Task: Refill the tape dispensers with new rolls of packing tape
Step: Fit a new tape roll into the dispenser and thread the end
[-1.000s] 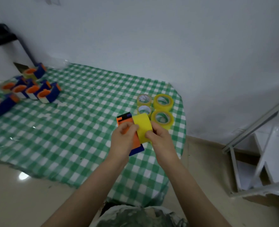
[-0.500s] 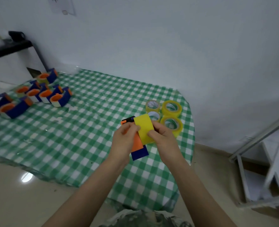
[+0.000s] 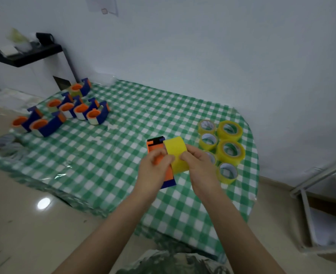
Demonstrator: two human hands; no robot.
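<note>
Above the green checked table I hold an orange and blue tape dispenser upright. My left hand grips its orange body. A yellow roll of packing tape sits against the dispenser's right side, and my right hand grips that roll from the right. Several more yellow tape rolls lie flat on the table just right of my hands. Several other blue and orange dispensers stand grouped at the table's far left.
A black shelf with small items hangs on the wall at the upper left. A white metal rack stands on the floor to the right. Empty tape cores lie near the table's left edge.
My hands keep the same hold on dispenser and roll. The view has tilted up and turned left, bringing more of the far-left dispensers, the shelf and the wall into sight.
</note>
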